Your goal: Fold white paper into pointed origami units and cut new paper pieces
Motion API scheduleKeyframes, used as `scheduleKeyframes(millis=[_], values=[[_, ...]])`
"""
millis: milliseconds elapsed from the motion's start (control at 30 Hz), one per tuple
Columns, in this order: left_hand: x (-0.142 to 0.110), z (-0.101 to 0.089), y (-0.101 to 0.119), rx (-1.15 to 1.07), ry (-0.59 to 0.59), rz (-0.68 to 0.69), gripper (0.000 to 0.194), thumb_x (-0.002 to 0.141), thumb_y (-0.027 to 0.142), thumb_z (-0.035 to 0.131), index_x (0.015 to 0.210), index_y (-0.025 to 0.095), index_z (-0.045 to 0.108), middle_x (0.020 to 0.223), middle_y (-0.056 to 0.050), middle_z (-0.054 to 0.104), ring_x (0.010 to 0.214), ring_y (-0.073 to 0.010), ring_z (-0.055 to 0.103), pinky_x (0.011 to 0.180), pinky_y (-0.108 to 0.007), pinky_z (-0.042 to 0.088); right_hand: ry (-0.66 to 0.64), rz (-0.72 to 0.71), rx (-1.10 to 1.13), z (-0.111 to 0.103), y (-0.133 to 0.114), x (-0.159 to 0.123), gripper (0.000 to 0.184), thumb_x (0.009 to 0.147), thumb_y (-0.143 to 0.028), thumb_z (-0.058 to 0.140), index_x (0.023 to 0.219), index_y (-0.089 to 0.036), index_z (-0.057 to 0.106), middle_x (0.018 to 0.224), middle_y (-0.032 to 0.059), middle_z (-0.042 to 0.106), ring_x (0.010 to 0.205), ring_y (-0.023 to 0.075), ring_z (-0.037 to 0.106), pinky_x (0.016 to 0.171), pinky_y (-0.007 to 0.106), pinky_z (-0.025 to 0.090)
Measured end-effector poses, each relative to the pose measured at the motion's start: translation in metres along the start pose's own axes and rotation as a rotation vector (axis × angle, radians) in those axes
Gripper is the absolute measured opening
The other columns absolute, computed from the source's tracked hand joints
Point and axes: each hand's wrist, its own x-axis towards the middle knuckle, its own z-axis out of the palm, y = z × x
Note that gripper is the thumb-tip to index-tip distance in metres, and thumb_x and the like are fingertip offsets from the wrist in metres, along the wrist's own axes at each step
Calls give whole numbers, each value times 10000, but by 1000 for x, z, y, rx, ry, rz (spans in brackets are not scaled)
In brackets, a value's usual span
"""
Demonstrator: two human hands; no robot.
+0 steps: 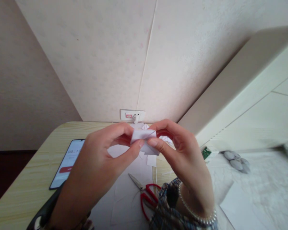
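Note:
A small folded piece of white paper (144, 138) is held up above the wooden table (26, 185) between both hands. My left hand (103, 156) pinches its left side with thumb and fingers. My right hand (180, 150) pinches its right side; a bead bracelet (196, 215) circles that wrist. Both hands are closed on the paper.
Red-handled scissors (146, 191) lie on white paper sheets (124, 198) under the hands. A phone (67, 163) with a lit timer screen lies at the left. A wall socket (132, 115) sits behind. A bed (254, 185) with a paper sheet (240, 207) is at the right.

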Motion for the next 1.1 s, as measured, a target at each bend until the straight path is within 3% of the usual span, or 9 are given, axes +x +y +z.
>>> scheduleKeyframes(millis=[167, 300, 567, 733, 933, 1100], values=[[0, 1, 0, -51, 18, -10, 122, 768, 178, 686, 703, 281, 694, 679, 105, 719, 615, -102, 661, 592, -149, 515, 32, -5, -5, 1, 1, -1, 221, 833, -201, 707, 660, -224, 572, 638, -63, 570, 666, 114, 520, 639, 269, 394], [1, 2, 1, -70, -4, -63, 86, 790, 215, 691, 728, 269, 717, 727, 83, 753, 668, -133, 691, 622, -189, 530, 55, -49, -3, 2, 1, -3, 253, 825, -188, 708, 625, -224, 557, 593, -76, 523, 626, 103, 479, 610, 261, 369], [0, 3, 10, -18, 76, -32, 220, 848, 231, 652, 630, 253, 637, 584, 77, 666, 576, -125, 642, 581, -201, 500, -47, 10, 55, -2, 3, -1, 95, 810, -224, 724, 730, -212, 673, 706, -52, 660, 710, 114, 568, 664, 259, 405], [1, 1, 6, -93, 52, -20, 144, 819, 200, 652, 681, 239, 660, 612, 89, 702, 583, -89, 668, 565, -132, 506, -7, -13, -27, -2, 2, -2, 202, 834, -234, 707, 649, -209, 628, 627, -70, 600, 648, 96, 524, 621, 253, 375], [4, -2, -1, -101, -29, -7, 87, 749, 167, 687, 697, 235, 675, 634, 109, 706, 583, -63, 671, 531, -81, 496, 35, -13, -47, -3, 2, -3, 124, 824, -253, 723, 728, -222, 651, 695, -67, 645, 685, 101, 561, 649, 257, 416], [4, -2, -1, -253, 40, -106, 65, 753, 204, 685, 705, 249, 686, 630, 116, 699, 537, -50, 621, 480, -85, 459, 69, -6, 3, -8, 1, -5, 86, 817, -289, 748, 825, -237, 681, 781, -55, 697, 753, 116, 619, 700, 271, 459]])
